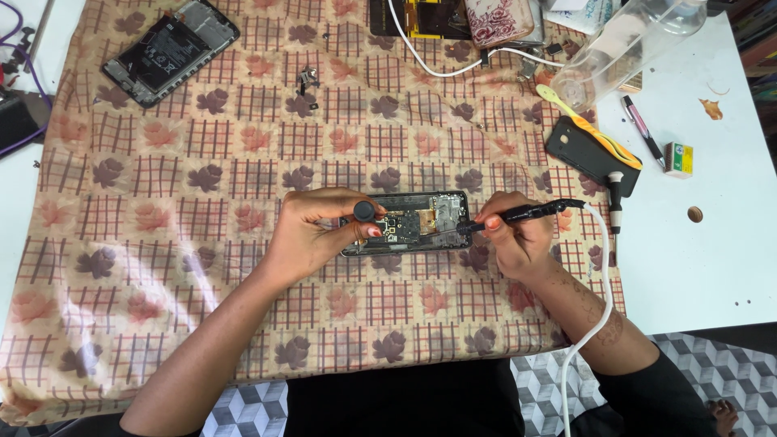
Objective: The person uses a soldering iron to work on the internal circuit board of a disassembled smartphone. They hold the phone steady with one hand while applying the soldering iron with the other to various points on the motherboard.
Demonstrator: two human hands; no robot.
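From the head view, the left hand (320,231) rests on the left end of an opened phone (409,222), fingers curled together and pinching a small black round-headed tool (365,212) between thumb and fingertips, just above the exposed circuit board (405,226). The phone lies flat on a patterned cloth (202,162) spread over the white surface (712,243), its back cover off, directly between the two hands.

The right hand (514,239) sits at the phone's right end, fingers closed in a pen-like grip around a black soldering iron (518,214). The iron's thin tip points leftward toward the board, close to the left hand's fingertips; whether it touches the board cannot be told. A white cable (603,283) runs from the iron's rear end, past the right wrist, down toward the person's body.

Beyond the right hand, farther from the person, lie a black phone case (587,154) with a yellow and orange toothbrush (591,125) across it, and a small screwdriver (615,202) just beside the iron's back end. Farther out to the right are a pen (639,125) and a small green and yellow box (678,159) on the bare surface. A clear plastic bottle (623,48) lies tilted at the far right.

Well beyond the left hand, at the far left of the cloth, a second opened phone (170,53) lies with its battery showing. Small metal parts (307,81) sit between it and the hands.
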